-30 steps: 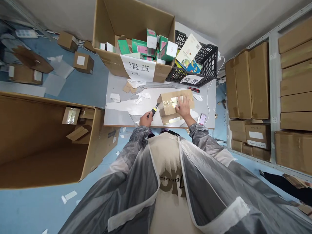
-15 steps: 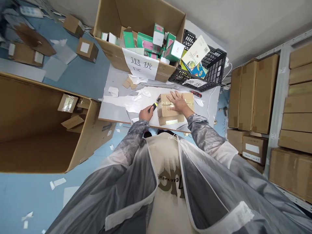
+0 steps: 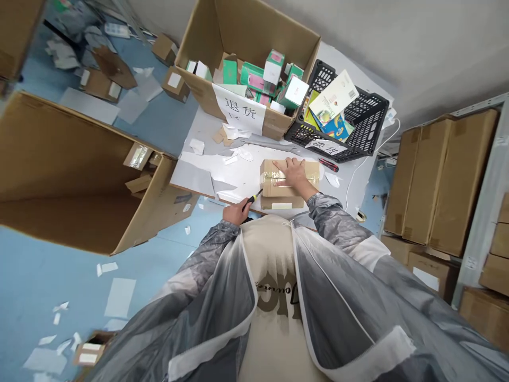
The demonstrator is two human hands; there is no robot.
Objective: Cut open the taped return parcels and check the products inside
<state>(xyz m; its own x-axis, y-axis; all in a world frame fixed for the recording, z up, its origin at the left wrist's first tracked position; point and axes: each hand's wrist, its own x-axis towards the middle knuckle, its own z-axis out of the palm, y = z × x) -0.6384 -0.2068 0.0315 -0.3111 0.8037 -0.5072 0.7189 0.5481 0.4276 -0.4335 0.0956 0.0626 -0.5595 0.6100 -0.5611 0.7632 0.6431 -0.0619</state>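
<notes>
A taped cardboard box lies on the white table close to its front edge. Spread flat on top of the box, my right hand presses against it with fingers apart. My left hand is wrapped round a black and yellow utility knife. The knife's tip is at the box's left side, near its lower front part; whether it touches the cardboard I cannot tell. A red and black tool lies on the table just right of the box.
Behind stand a big carton of green and white boxes and a black plastic crate with packets. Paper scraps litter the table. An open carton stands left; shelved boxes are at right.
The left hand with the utility knife has moved down along the box's left side, towards my body. The right hand stays on the box. The camera view has shifted.
</notes>
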